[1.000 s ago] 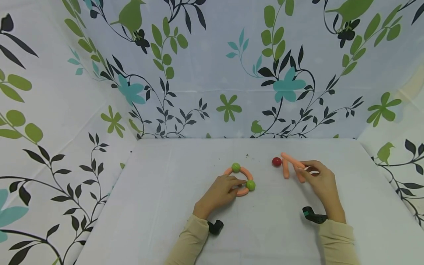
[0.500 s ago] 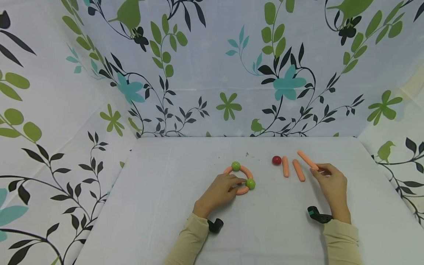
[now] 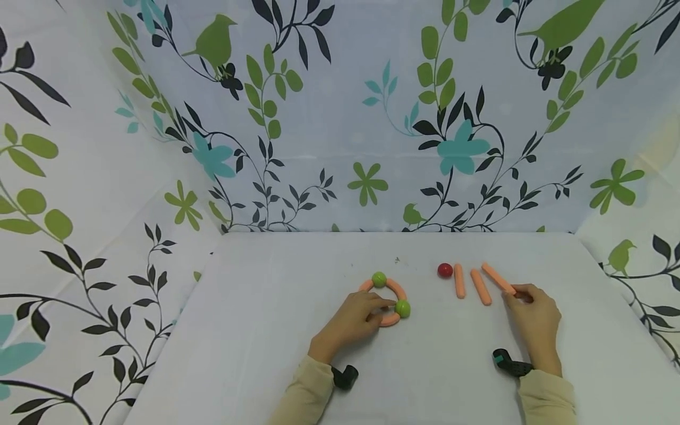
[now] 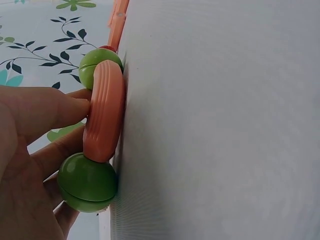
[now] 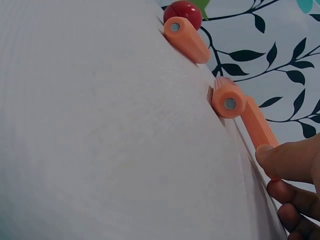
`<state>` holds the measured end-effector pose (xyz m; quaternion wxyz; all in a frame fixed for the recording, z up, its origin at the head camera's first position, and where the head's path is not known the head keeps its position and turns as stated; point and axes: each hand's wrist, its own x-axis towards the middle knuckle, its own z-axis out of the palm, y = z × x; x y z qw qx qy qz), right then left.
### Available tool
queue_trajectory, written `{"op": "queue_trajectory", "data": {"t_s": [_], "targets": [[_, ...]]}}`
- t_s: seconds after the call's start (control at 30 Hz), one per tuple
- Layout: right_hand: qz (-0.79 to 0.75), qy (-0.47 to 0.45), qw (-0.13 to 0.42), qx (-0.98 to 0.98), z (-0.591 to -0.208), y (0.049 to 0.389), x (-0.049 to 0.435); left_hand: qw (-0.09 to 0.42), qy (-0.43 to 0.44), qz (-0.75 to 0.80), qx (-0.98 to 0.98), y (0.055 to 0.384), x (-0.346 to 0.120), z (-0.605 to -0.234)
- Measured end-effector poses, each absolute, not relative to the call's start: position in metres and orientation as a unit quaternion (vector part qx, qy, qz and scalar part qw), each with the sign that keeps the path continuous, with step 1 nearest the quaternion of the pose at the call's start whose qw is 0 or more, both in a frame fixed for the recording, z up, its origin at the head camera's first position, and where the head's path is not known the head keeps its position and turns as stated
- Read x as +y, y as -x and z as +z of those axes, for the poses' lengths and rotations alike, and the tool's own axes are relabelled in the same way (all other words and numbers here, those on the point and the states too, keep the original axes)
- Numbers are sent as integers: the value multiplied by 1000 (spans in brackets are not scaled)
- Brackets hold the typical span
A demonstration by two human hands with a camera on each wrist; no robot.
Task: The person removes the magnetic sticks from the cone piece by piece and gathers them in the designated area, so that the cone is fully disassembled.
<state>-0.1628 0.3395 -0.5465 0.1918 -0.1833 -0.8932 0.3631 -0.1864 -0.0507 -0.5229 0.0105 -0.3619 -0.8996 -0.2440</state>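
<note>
On the white table, my left hand (image 3: pixel 356 316) grips a ring of curved orange rods (image 3: pixel 395 288) joined by green balls (image 3: pixel 402 308). In the left wrist view, the thumb presses on a grooved curved rod (image 4: pixel 105 112) between an upper and a lower green ball (image 4: pixel 87 182); the lower one is hidden under the hand in the head view. My right hand (image 3: pixel 535 321) pinches the near end of a straight orange rod (image 3: pixel 498 278). Left of it lie two more straight rods (image 3: pixel 480 287), with round metal discs (image 5: pixel 229 104) on their ends.
A red ball (image 3: pixel 445 270) sits at the left of the straight rods. Dark wrist cameras (image 3: pixel 345 378) stick out from both wrists. Beyond the table's far edge hangs a patterned cloth (image 3: pixel 319 147) with leaves and birds, which also covers the sides.
My right hand has moved right with its straight rod, which earlier overlapped the other rods near the red ball. The left hand has kept its grip on the ring. The head view has tilted slightly.
</note>
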Motion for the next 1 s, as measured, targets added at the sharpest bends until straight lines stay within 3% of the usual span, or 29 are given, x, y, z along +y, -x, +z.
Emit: {"op": "queue_trajectory", "data": {"t_s": [1.0], "targets": [[310,135,112,-934,-540,161,346,0,350,-201,-915,175,-46,-520]]}}
